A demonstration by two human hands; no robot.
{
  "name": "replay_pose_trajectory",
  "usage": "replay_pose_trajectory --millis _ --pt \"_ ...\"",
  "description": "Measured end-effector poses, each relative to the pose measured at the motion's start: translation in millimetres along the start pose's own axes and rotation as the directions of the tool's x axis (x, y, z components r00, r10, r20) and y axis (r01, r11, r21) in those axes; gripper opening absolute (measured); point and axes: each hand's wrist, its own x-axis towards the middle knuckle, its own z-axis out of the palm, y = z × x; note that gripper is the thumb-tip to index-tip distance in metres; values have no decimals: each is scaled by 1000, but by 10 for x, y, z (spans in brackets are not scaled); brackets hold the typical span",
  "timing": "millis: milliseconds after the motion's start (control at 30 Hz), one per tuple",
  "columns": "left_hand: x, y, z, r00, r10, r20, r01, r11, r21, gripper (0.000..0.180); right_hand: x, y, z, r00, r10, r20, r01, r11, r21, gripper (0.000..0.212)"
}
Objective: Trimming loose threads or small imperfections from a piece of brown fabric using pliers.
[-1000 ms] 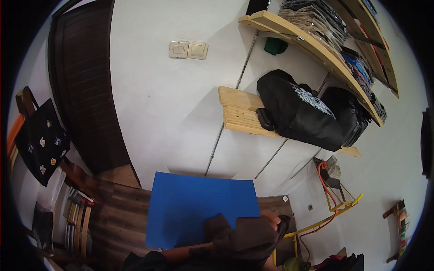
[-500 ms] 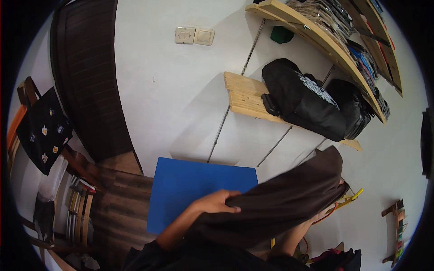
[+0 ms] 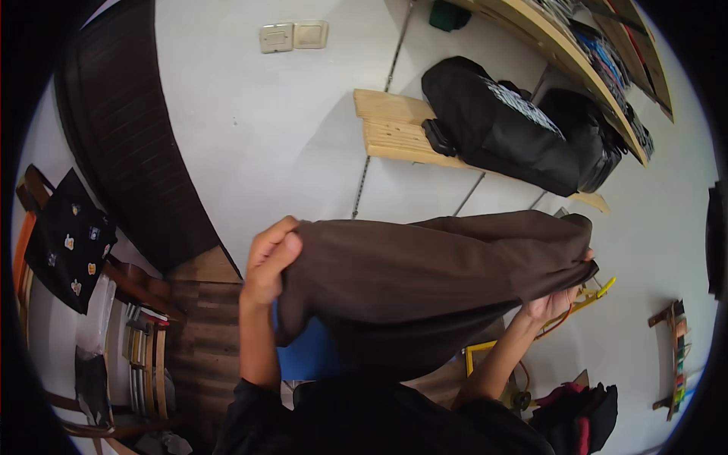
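Viewed from my remote post, a black top (image 3: 349, 421) clothes the wearer at the near edge of the scene, its visible cloth plain and matte. I see the left sleeve (image 3: 254, 415) and the right sleeve (image 3: 504, 426) in the same black, both cut short and ending around the elbow. Beyond them the left forearm (image 3: 259, 349) and right forearm (image 3: 497, 355) are bare and slender, narrowing toward the wrists. Left hand (image 3: 271, 262) and right hand (image 3: 550, 303) are likewise bare, the right partly hidden from me.
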Motion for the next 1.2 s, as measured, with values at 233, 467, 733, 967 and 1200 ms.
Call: replay_pose_trajectory --millis 233,467,733,967,1200 --pt "223 -16 -75 990 62 129 -95 959 266 30 -18 -7 27 986 -7 -165 9 1000 10 32" --pt "372 -161 50 962 -3 274 -167 785 596 30 -106 -55 43 963 -75 -258 64 997 -53 31" --pt "-132 -1233 -197 611 -700 369 -127 374 919 51 -132 -23 -98 932 -158 -326 134 986 -96 30" --pt "-1348 -2124 182 154 -842 516 16 525 851 41 108 -407 -223 897 -235 -374 172 966 -193 25" --pt "-1369 -1731 83 551 -821 148 794 461 -395 47 722 -1129 -622 795 -523 -307 340 803 -489 26"
